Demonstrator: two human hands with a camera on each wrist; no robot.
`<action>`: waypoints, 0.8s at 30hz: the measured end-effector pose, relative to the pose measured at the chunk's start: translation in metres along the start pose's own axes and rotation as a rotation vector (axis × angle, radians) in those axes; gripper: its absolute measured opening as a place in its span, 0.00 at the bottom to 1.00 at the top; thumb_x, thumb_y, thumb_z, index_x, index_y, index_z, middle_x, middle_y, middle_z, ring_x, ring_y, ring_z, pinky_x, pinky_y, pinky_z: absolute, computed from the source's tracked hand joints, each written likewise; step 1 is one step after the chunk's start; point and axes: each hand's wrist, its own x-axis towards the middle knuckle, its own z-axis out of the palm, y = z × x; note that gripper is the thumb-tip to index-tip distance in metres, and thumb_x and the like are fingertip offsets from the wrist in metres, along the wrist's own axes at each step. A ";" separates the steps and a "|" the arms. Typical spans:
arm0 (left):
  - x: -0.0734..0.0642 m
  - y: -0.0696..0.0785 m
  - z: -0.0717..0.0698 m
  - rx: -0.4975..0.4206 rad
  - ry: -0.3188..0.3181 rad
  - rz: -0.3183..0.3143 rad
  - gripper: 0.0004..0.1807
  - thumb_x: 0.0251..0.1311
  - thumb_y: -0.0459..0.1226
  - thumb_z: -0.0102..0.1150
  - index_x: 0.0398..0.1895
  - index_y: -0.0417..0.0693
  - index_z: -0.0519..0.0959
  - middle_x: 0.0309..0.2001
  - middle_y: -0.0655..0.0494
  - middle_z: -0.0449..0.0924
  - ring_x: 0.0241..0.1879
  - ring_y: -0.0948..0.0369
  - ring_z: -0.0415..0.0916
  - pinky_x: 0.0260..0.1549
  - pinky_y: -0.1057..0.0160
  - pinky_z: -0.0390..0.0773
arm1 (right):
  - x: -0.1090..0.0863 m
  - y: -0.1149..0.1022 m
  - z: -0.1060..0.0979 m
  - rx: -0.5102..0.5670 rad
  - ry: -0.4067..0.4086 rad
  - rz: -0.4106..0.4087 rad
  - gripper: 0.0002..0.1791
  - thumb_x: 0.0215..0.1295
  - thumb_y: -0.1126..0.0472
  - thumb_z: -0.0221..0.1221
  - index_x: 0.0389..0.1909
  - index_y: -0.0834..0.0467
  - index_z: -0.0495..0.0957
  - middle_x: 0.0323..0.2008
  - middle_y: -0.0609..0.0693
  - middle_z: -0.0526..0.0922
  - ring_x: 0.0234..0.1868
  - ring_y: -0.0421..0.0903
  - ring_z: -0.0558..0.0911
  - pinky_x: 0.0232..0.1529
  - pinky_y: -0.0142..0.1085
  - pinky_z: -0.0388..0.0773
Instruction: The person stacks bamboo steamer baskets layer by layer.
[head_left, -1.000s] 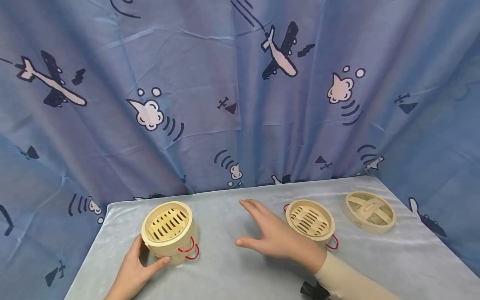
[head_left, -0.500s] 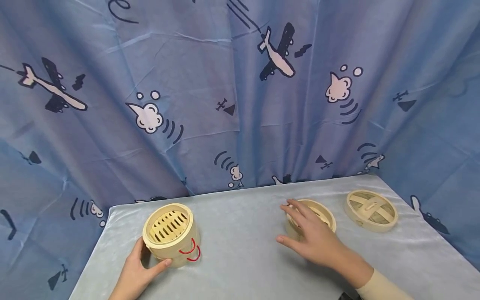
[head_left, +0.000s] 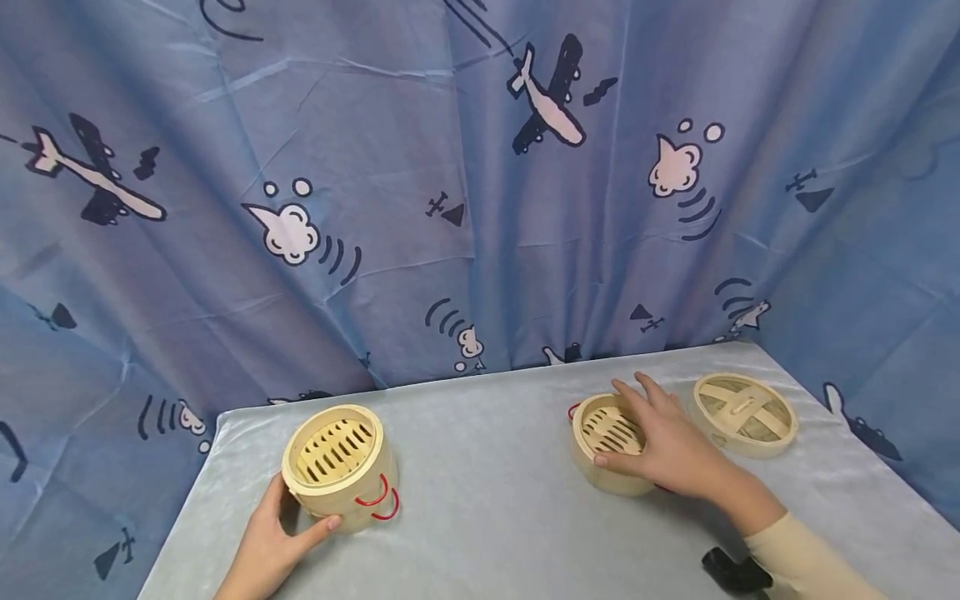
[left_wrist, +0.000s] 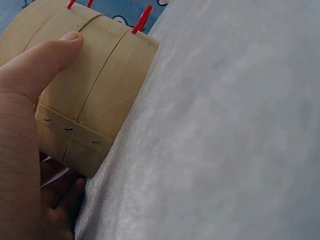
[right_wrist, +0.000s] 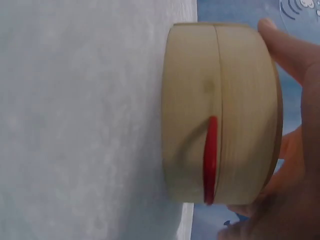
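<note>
At left in the head view, a stack of bamboo steamer baskets (head_left: pixel 336 467) with red handles stands on the table. My left hand (head_left: pixel 264 537) holds the stack low on its near side, and the left wrist view has the thumb (left_wrist: pixel 60 55) lying along the wooden wall. A lower bamboo steamer basket (head_left: pixel 611 479) with a slatted base and red handles sits right of centre. My right hand (head_left: pixel 678 446) spans it from the right, thumb at the near rim, fingers spread above the far side. Whether those fingers touch the rim cannot be made out.
A round bamboo lid (head_left: pixel 744 412) with crossed strips lies behind the right hand, near the table's right edge. Pale grey cloth covers the table (head_left: pixel 480 500). A blue curtain (head_left: pixel 390 208) printed with planes hangs along the back and sides.
My right hand has moved right, from the middle of the table to the lower basket, and is now round its right side. The left hand has kept its hold on the stack.
</note>
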 end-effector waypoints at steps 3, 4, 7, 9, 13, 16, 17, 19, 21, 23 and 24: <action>-0.001 -0.001 -0.001 -0.002 -0.005 -0.007 0.53 0.54 0.40 0.86 0.80 0.41 0.64 0.72 0.44 0.76 0.65 0.79 0.66 0.62 0.86 0.58 | 0.002 0.007 0.001 0.069 -0.065 0.003 0.68 0.58 0.27 0.75 0.86 0.61 0.55 0.81 0.74 0.56 0.76 0.81 0.60 0.67 0.82 0.61; -0.001 -0.001 -0.001 -0.005 -0.005 -0.006 0.53 0.55 0.40 0.86 0.80 0.42 0.64 0.72 0.44 0.75 0.66 0.79 0.65 0.63 0.86 0.58 | 0.003 0.009 0.000 0.096 -0.081 0.003 0.68 0.58 0.28 0.75 0.86 0.62 0.54 0.81 0.73 0.56 0.77 0.80 0.60 0.68 0.81 0.62; 0.001 -0.002 -0.002 -0.022 -0.009 0.004 0.53 0.55 0.39 0.86 0.81 0.44 0.64 0.74 0.45 0.73 0.69 0.80 0.63 0.64 0.86 0.58 | 0.003 0.011 -0.003 0.182 -0.121 -0.010 0.67 0.59 0.33 0.77 0.86 0.65 0.53 0.81 0.72 0.59 0.78 0.76 0.61 0.72 0.77 0.61; 0.001 -0.003 -0.001 -0.034 -0.012 0.013 0.53 0.55 0.39 0.86 0.81 0.45 0.64 0.74 0.46 0.73 0.69 0.81 0.63 0.65 0.85 0.58 | 0.003 0.012 -0.006 0.222 -0.139 -0.019 0.67 0.59 0.35 0.78 0.85 0.66 0.54 0.81 0.72 0.59 0.79 0.75 0.59 0.74 0.75 0.59; 0.003 -0.005 -0.001 -0.042 -0.014 0.024 0.53 0.54 0.38 0.86 0.81 0.44 0.64 0.74 0.46 0.73 0.70 0.80 0.63 0.66 0.84 0.59 | 0.002 0.015 -0.012 0.252 -0.172 -0.041 0.66 0.60 0.39 0.79 0.85 0.68 0.53 0.81 0.73 0.58 0.80 0.75 0.58 0.75 0.74 0.58; 0.004 -0.006 -0.001 -0.038 -0.012 0.028 0.54 0.54 0.38 0.86 0.81 0.43 0.64 0.74 0.45 0.73 0.70 0.80 0.63 0.66 0.84 0.59 | 0.001 0.019 -0.016 0.264 -0.194 -0.060 0.65 0.60 0.42 0.79 0.85 0.68 0.52 0.81 0.73 0.58 0.80 0.75 0.59 0.74 0.72 0.59; 0.005 -0.007 0.000 -0.036 -0.012 0.029 0.54 0.54 0.39 0.87 0.81 0.42 0.64 0.74 0.45 0.73 0.70 0.80 0.63 0.66 0.84 0.59 | 0.001 0.020 -0.017 0.271 -0.203 -0.059 0.65 0.60 0.42 0.80 0.85 0.68 0.52 0.81 0.73 0.57 0.80 0.75 0.59 0.75 0.70 0.59; 0.005 -0.007 0.000 -0.037 -0.011 0.031 0.54 0.53 0.39 0.87 0.81 0.42 0.64 0.74 0.45 0.74 0.70 0.80 0.64 0.66 0.84 0.59 | 0.000 0.023 -0.019 0.287 -0.217 -0.061 0.65 0.60 0.44 0.80 0.86 0.67 0.51 0.81 0.73 0.56 0.80 0.75 0.58 0.79 0.57 0.59; 0.005 -0.007 -0.001 -0.036 -0.007 0.032 0.54 0.53 0.38 0.87 0.80 0.42 0.65 0.74 0.45 0.74 0.69 0.80 0.64 0.66 0.84 0.59 | -0.001 0.025 -0.020 0.320 -0.229 -0.070 0.66 0.58 0.46 0.81 0.86 0.67 0.50 0.81 0.74 0.55 0.80 0.75 0.58 0.80 0.40 0.57; 0.004 -0.007 -0.001 -0.039 -0.006 0.034 0.54 0.53 0.38 0.87 0.80 0.41 0.65 0.74 0.45 0.74 0.69 0.79 0.65 0.66 0.84 0.59 | -0.001 0.027 -0.019 0.339 -0.240 -0.070 0.68 0.56 0.46 0.82 0.87 0.66 0.49 0.82 0.73 0.55 0.80 0.75 0.58 0.74 0.24 0.51; 0.004 -0.007 -0.001 -0.040 -0.006 0.036 0.54 0.53 0.38 0.87 0.80 0.41 0.65 0.74 0.45 0.74 0.69 0.78 0.65 0.66 0.84 0.59 | -0.001 0.028 -0.018 0.345 -0.245 -0.072 0.69 0.55 0.46 0.82 0.87 0.66 0.49 0.82 0.73 0.54 0.80 0.74 0.57 0.70 0.18 0.48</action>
